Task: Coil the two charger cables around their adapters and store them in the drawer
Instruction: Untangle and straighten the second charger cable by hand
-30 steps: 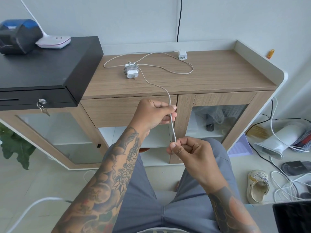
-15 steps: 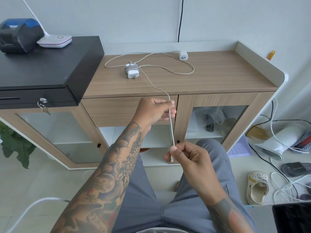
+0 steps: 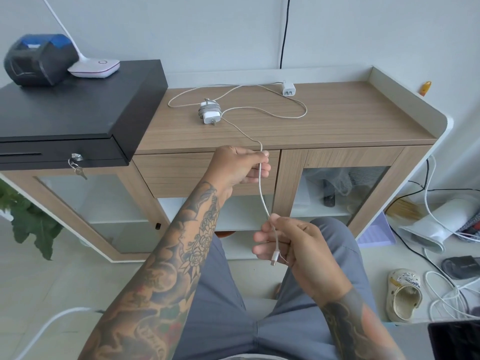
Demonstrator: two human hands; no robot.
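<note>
One adapter sits coiled on the table; my left hand and right hand pinch the second cable, uncoiled, its adapter untouched, drawer closed.

Setting: small shop or office back area, lived-in.

A black cash drawer with keys in its lock sits on a wood-look cabinet beside a receipt printer and a white desk lamp. Tiled floor with 1 sandal, loose white cables and a potted plant.
</note>
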